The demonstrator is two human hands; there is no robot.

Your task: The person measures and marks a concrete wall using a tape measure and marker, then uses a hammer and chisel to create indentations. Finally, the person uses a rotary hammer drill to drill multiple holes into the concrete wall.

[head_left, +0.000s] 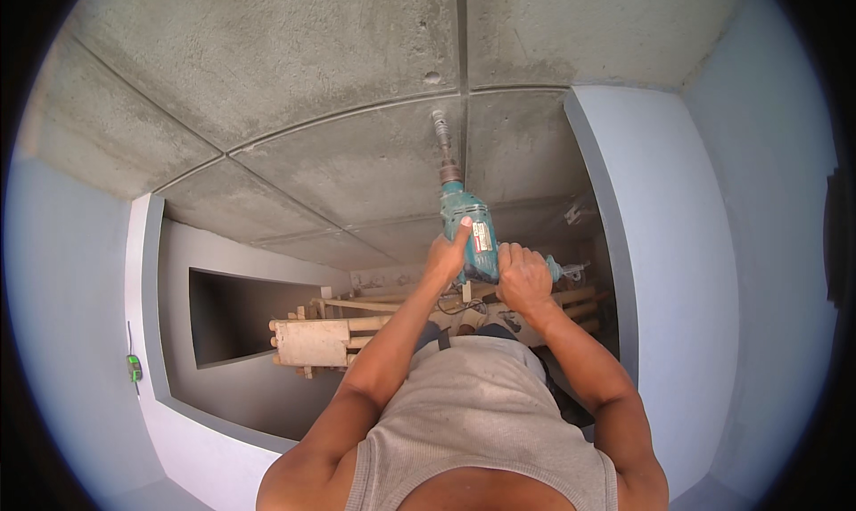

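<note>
I hold a teal power drill (468,230) with both hands, its chuck and long bit (443,138) directed away from me. The bit's tip meets a grey concrete panel (357,145), where a pale, dusty spot shows. My left hand (450,254) is closed around the left side of the drill's body, thumb lying along its top. My right hand (523,277) wraps the handle on the right. A teal end with a cord (571,270) sticks out beyond that hand.
Grooves divide the concrete into panels. Below me are wooden poles and boards (312,342) of a scaffold. White frame edges (660,199) stand at right and left, and a small green and black device (134,366) is on the left wall (80,288).
</note>
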